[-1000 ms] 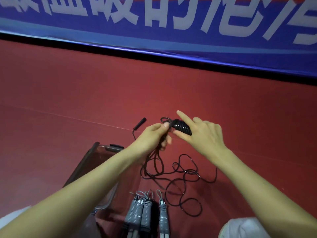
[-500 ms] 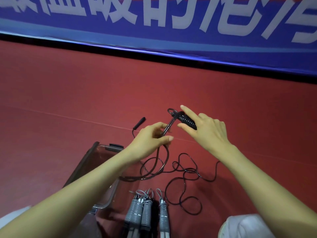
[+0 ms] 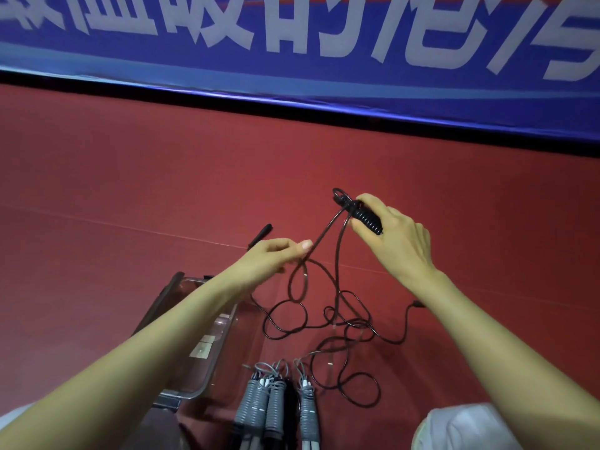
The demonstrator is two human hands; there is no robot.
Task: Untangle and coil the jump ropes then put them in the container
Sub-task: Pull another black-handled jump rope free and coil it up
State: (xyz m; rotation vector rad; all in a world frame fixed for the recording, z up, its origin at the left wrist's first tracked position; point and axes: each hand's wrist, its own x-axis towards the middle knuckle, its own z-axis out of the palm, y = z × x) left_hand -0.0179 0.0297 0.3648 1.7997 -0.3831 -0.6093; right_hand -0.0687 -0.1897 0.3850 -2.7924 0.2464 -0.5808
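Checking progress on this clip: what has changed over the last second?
The right hand, gripping the black handle, moved up and right, away from the left hand. The left hand, earlier pinching at the handle, now pinches the cord farther along, so strands stretch between the hands. The second handle, the grey-handled ropes and the container stayed put.

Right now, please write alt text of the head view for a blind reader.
The right hand grips a black ribbed handle while the left hand pinches its black rope, whose tangled loops lie on the red floor. Grey-handled ropes and a clear container lie nearer.
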